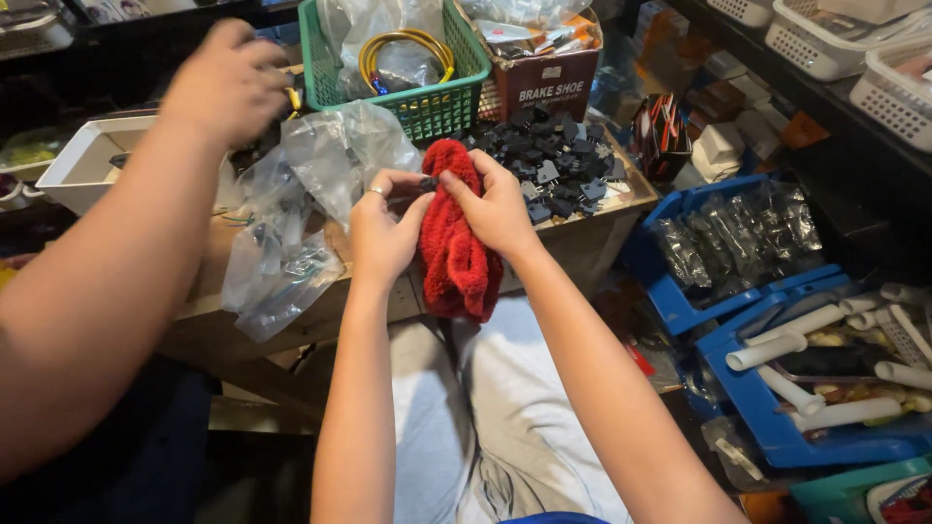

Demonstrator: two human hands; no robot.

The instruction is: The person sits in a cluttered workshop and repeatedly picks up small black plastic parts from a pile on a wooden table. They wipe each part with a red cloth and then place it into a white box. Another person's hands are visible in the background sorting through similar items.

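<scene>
Head view, single frame: both forearms of the wearer rise from the lower edge and meet over the front edge of a wooden table (209, 320). Left hand (383, 233), ring on one finger, wrist bent slightly inward, fingers curled nearly closed, thumb and forefinger pinching a small black part (428, 181) at the tips. Right hand (495, 209), fingers curled, tips meeting the same black part from the other side while the palm presses against a red fuzzy cloth (456, 247); cloth hangs down over the table edge between the two hands. Separate entry: another person's arm (107, 291) enters from the left, its hand (228, 82) raised and blurred above the table's far side, grip unreadable. Table surface: crumpled clear plastic bags (291, 213) left of the cloth, pile of small black parts (558, 165) right of it, green basket (427, 102) holding bagged yellow tubing behind, brown cardboard box (549, 78) beside the basket, white tray (83, 160) at far left. Surroundings: blue bins (718, 301) with bagged items and white tubes at right, white baskets (825, 44) on a dark shelf above them
</scene>
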